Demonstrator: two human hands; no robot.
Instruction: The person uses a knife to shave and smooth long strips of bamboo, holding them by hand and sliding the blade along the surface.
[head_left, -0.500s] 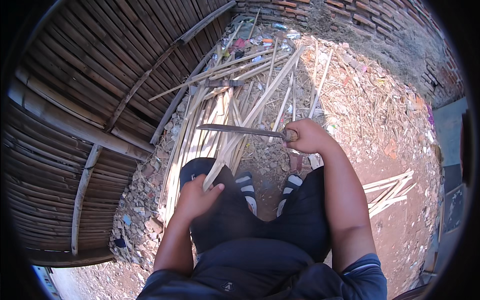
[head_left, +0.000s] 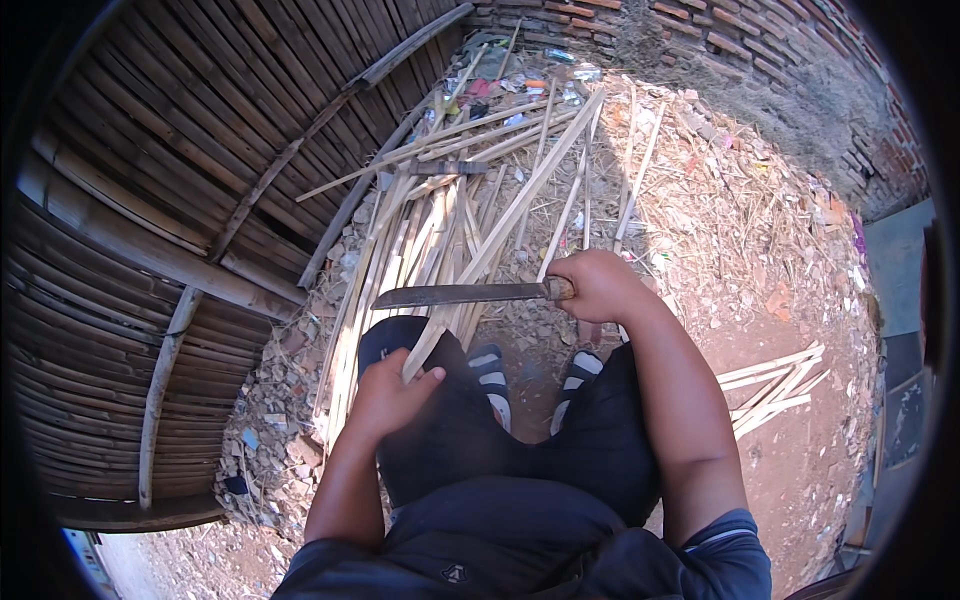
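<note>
My left hand (head_left: 392, 398) is closed round the near end of a long, pale bamboo strip (head_left: 522, 200), resting over my left knee. From there the strip slants away up and to the right. My right hand (head_left: 592, 285) grips the wooden handle of a machete (head_left: 455, 295). Its dark blade points left and lies across the strip, a short way beyond my left hand. Whether the edge touches the strip I cannot tell. Beneath and left of the strip lies a pile of split bamboo strips (head_left: 405, 262) on the ground.
A bamboo-slat wall (head_left: 130, 250) stands close on the left, a brick wall (head_left: 740, 45) at the back. Several short strips (head_left: 775, 385) lie on the dirt at right. Rubble and straw (head_left: 720, 200) cover the ground ahead. My sandalled feet (head_left: 492, 378) are between the pile and my knees.
The machete has come nearer to me along the strip and slightly left, its blade face now more visible. My left hand has hardly moved.
</note>
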